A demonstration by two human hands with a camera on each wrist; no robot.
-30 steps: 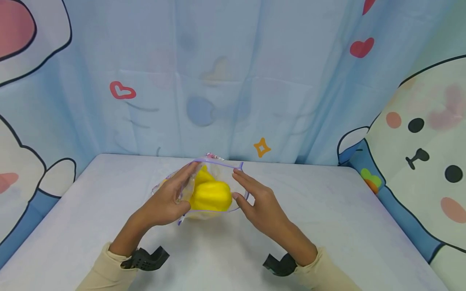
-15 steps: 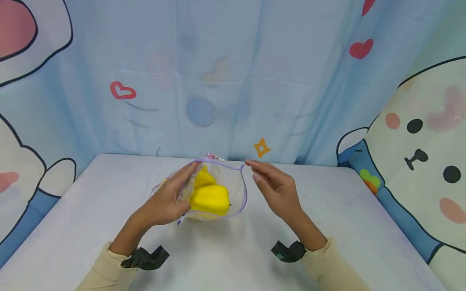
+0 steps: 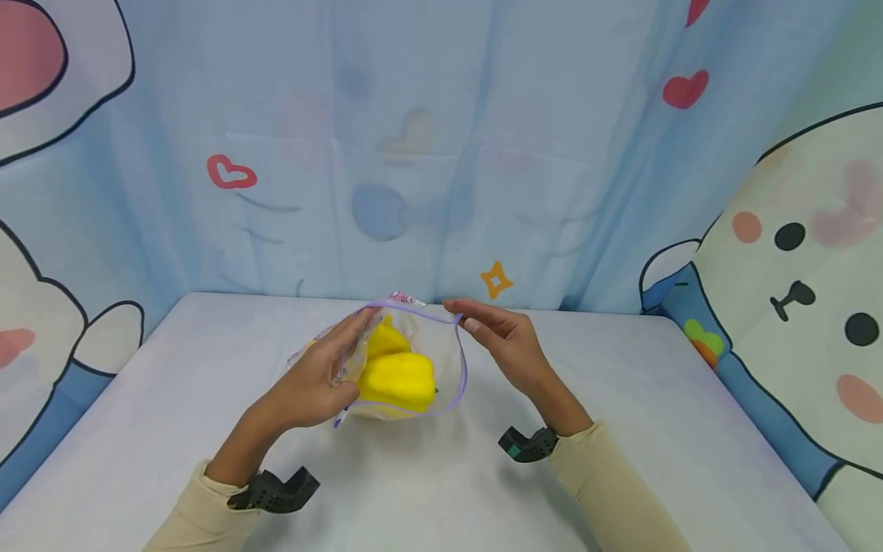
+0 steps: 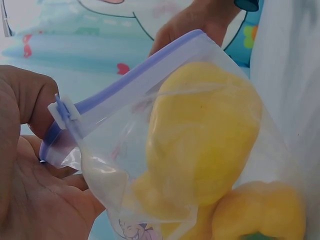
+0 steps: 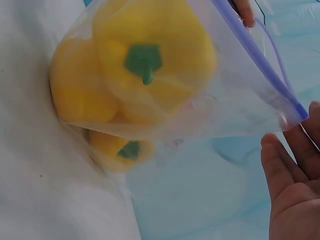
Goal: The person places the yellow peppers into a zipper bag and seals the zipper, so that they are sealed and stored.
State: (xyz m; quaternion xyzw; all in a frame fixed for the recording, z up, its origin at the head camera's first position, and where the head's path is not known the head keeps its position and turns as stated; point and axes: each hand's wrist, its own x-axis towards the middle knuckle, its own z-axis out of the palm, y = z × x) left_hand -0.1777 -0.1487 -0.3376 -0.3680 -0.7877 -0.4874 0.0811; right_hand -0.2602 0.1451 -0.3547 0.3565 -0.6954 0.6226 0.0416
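Observation:
A clear zip bag [image 3: 447, 360] with a purple zip edge lies on its side, its mouth spread towards the right. Inside are several yellow bell peppers [image 3: 396, 381]; green stems show through the plastic in the right wrist view, as on the large pepper [image 5: 175, 45]. My left hand [image 3: 320, 383] holds the left side of the mouth between thumb and fingers, beside the white slider [image 4: 64, 114]. At the mouth's far right corner, my right hand [image 3: 513, 349] pinches the zip edge [image 5: 270, 75] between thumb and forefinger, its other fingers fairly straight.
A white table [image 3: 655, 429] lies under the bag. Behind it hangs a light blue curtain [image 3: 552, 153] with printed hearts and cartoon animals. Black wrist straps [image 3: 276, 491] sit at both cuffs.
My right hand drew back rightward from the bag's mouth, then came in again to its far right corner. The mouth's right side now hangs wider and rounder. My left hand stays put.

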